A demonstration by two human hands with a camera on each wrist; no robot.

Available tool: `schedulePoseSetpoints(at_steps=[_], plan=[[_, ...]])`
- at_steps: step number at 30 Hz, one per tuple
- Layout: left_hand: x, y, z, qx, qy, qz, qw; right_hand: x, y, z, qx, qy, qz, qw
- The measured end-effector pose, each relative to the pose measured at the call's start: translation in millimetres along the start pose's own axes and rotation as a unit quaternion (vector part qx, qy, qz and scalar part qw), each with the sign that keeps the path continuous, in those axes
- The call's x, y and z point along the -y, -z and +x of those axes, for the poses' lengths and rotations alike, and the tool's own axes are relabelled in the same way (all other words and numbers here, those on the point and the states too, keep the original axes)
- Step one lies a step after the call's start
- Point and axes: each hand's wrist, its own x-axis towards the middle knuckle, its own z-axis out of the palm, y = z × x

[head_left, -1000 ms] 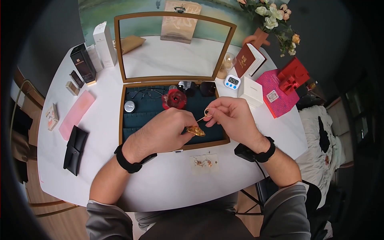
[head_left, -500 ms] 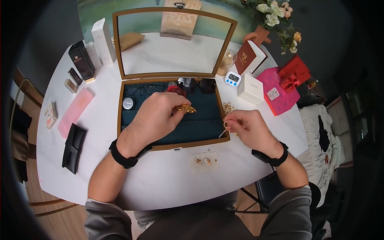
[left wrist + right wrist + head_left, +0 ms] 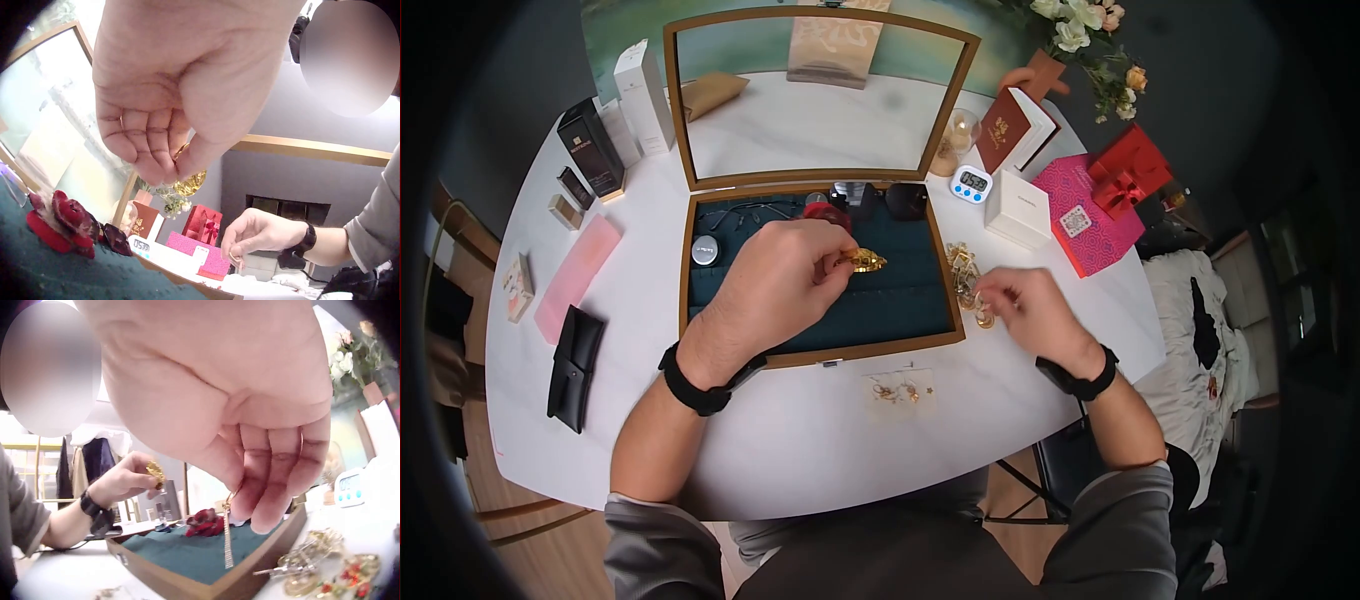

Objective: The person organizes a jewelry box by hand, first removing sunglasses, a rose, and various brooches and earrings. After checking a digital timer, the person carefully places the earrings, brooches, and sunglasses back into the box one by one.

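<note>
My left hand is over the jewelry box, pinching an ornate gold ornament between thumb and fingertips. In the right wrist view, my right hand pinches a gold hoop earring with a narrow dangling bar. That hand is just right of the box, beside a heap of gold jewelry; red stones show among it. The wooden box has a dark green lining and stands with its glass lid raised. Inside lie a red flower ornament, sunglasses, eyeglasses and a round silver tin.
Earrings on a clear card lie before the box. To the left are a black case, a pink strip and several cartons. On the right stand a timer, a white box, a red book and a red gift bag.
My right hand has moved from over the box to the jewelry heap at its right, carrying the hoop earring. The left hand has drawn back from it, away and to the left, with the gold ornament.
</note>
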Motion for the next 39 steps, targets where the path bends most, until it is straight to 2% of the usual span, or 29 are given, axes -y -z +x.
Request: schedulePoseSetpoints(at_steps=[1, 2, 5, 7, 9, 10, 12, 16, 18, 19, 21, 23, 25, 27, 29, 31, 32, 33, 35, 39], plan=[[-1, 1, 1, 0.008, 0.008, -0.002, 1.0, -7, 5, 4, -0.04, -0.049, -0.006, 0.998], [-3, 2, 1, 0.008, 0.007, -0.002, 1.0, -13, 11, 8, -0.052, -0.054, -0.057, 0.996], [-5, 2, 0, 0.019, 0.021, 0.009, 1.0, -44, 12, 15, -0.1, -0.016, -0.13, 0.986], [-1, -2, 0, -0.008, 0.009, -0.027, 1.0, -43, 14, 13, -0.089, -0.044, -0.121, 0.988], [-1, -3, 0, -0.021, -0.007, -0.027, 0.999, -34, 15, 12, 0.017, -0.122, -0.041, 0.992], [-1, -3, 1, -0.031, -0.026, -0.029, 0.999, -35, 13, 12, 0.017, -0.122, -0.041, 0.992], [-1, -3, 1, -0.032, -0.031, -0.019, 0.999, -40, 7, 12, 0.039, -0.081, -0.028, 0.996], [-5, -4, 0, -0.047, -0.033, -0.014, 0.998, -52, -5, 22, 0.024, -0.057, -0.074, 0.995], [-6, -5, -1, -0.06, -0.04, -0.024, 0.997, -59, -10, 26, -0.062, 0.015, -0.203, 0.977], [-6, -5, -1, -0.072, -0.045, -0.036, 0.996, -51, -11, 28, -0.063, 0.017, -0.203, 0.977], [-4, -6, -2, -0.084, -0.043, -0.038, 0.995, -15, -16, 31, -0.161, 0.122, -0.194, 0.96], [-4, -8, -2, -0.092, -0.044, -0.042, 0.994, 25, -22, 32, -0.103, 0.109, -0.004, 0.989], [-4, -11, -1, -0.114, -0.038, -0.115, 0.986, 65, -28, 31, -0.081, 0.125, 0.1, 0.984], [-6, -12, -3, -0.119, -0.033, -0.124, 0.985, 84, -35, 38, -0.091, 0.175, 0.124, 0.972], [-7, -12, -3, -0.125, -0.029, -0.132, 0.983, 92, -41, 44, -0.093, 0.173, 0.131, 0.972], [-6, -13, -2, -0.153, -0.043, -0.135, 0.978, 91, -48, 52, -0.112, 0.205, 0.119, 0.965], [-5, -10, -4, -0.123, 0.007, -0.174, 0.977, 97, -46, 51, -0.111, 0.196, 0.131, 0.966], [-3, -10, -3, -0.124, 0.005, -0.172, 0.977, 97, -46, 53, -0.113, 0.198, 0.131, 0.965], [0, -12, -1, -0.11, 0.042, -0.306, 0.945, 93, -46, 56, -0.14, 0.213, 0.071, 0.964], [1, -3, 3, -0.091, 0.037, -0.36, 0.928, 97, -45, 62, -0.169, 0.234, 0.046, 0.956]])
